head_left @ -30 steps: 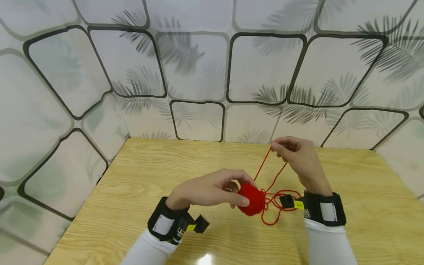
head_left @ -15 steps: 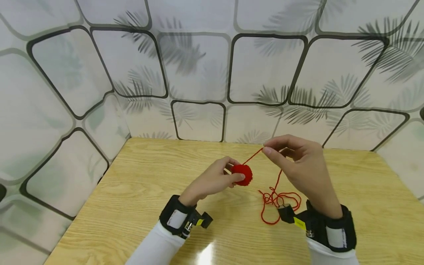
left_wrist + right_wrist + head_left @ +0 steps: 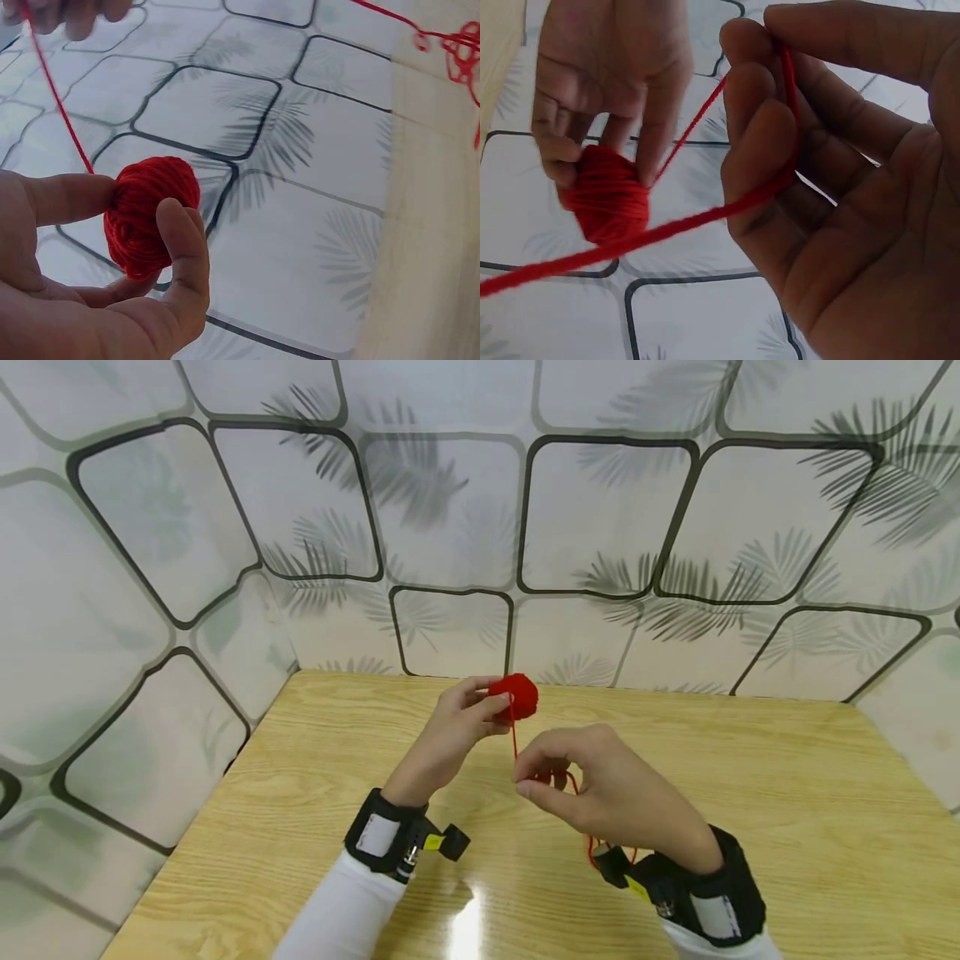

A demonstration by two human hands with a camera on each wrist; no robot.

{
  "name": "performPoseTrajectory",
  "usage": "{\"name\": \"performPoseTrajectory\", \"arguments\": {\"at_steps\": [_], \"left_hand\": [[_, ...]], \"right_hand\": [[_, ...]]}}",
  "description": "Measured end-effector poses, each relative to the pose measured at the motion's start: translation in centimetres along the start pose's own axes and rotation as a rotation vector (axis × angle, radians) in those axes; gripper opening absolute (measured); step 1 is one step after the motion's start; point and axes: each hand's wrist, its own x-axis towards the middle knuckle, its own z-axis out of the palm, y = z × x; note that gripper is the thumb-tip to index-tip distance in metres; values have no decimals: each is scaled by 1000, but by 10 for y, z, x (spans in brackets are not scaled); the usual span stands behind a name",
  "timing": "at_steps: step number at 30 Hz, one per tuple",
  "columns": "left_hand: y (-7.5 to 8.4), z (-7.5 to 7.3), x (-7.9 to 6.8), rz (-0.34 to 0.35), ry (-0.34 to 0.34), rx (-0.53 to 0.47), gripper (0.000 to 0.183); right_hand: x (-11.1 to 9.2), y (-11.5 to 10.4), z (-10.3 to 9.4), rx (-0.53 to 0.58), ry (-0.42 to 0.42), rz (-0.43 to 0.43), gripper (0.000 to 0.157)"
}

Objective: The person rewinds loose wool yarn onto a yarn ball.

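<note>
In the head view my left hand holds a small ball of red yarn near the table's far edge. Thumb and fingertips pinch its sides in the left wrist view, where the windings show. My right hand, lower and to the right, pinches the yarn strand that runs taut down from the ball. Seen from the right wrist, the strand passes from the thumb and index fingertips across the curled fingers and out as a tail.
Loose loops of red yarn lie on the wooden table, mostly hidden behind the right hand and wrist. The left wrist view shows this loose tangle uncovered. A patterned wall covering rises behind the table and along its left side.
The left hand has carried the ball away from me and to the left, off the loose loops. My right hand has swung left and nearer to me, bringing the strand over the ball's near side.
</note>
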Motion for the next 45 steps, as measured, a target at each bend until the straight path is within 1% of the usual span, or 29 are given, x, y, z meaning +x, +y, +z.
{"name": "performPoseTrajectory", "arguments": {"at_steps": [2, 5, 8, 11, 14, 17, 19, 22, 24, 27, 30, 32, 34, 36, 37, 39, 41, 43, 44, 45], "left_hand": [[4, -4, -1, 13, -1, -57, 41], [10, -8, -3, 30, -30, -113, 43], [15, -9, -6, 37, -68, -153, 44], [20, -9, -9, 47, -108, -187, 45], [26, -7, -13, 59, -159, -216, 45], [31, -4, -18, 53, -220, -227, 45], [34, -1, -22, 51, -263, -217, 44], [37, 3, -27, 50, -323, -180, 42], [38, 6, -28, 54, -360, -160, 41], [38, 9, -30, 50, -407, -124, 40], [37, 13, -31, 17, -446, -90, 39], [35, 16, -32, -17, -481, -46, 39], [31, 22, -33, -51, -517, 26, 36], [23, 27, -35, -76, -534, 128, 33], [18, 30, -35, -83, -532, 189, 31], [6, 34, -38, -79, -495, 333, 30], [-7, 36, -38, -61, -428, 475, 33], [-20, 35, -36, -4, -341, 602, 36], [-27, 33, -34, 36, -295, 655, 37], [-32, 32, -31, 80, -254, 687, 38]], "right_hand": [[3, 5, 4, 34, -70, 24, 3], [7, 15, 11, 64, -157, 79, 4], [10, 27, 15, 89, -208, 115, 6], [12, 40, 17, 143, -231, 138, 7], [12, 53, 19, 206, -240, 180, 9], [12, 66, 20, 259, -240, 222, 11], [11, 75, 20, 295, -230, 255, 14], [8, 86, 22, 359, -188, 286, 20], [3, 94, 23, 393, -156, 331, 27], [-6, 103, 27, 425, -133, 416, 35], [-19, 112, 29, 448, -128, 508, 43], [-26, 117, 29, 454, -93, 538, 41], [-32, 121, 27, 453, -34, 561, 39], [-35, 124, 23, 405, 50, 569, 32], [-36, 124, 21, 381, 90, 570, 29], [-35, 122, 16, 323, 165, 564, 28], [-33, 115, 12, 251, 243, 544, 26], [-30, 105, 9, 206, 312, 501, 25], [-29, 100, 9, 192, 344, 467, 24], [-27, 94, 10, 187, 372, 429, 22]]}}
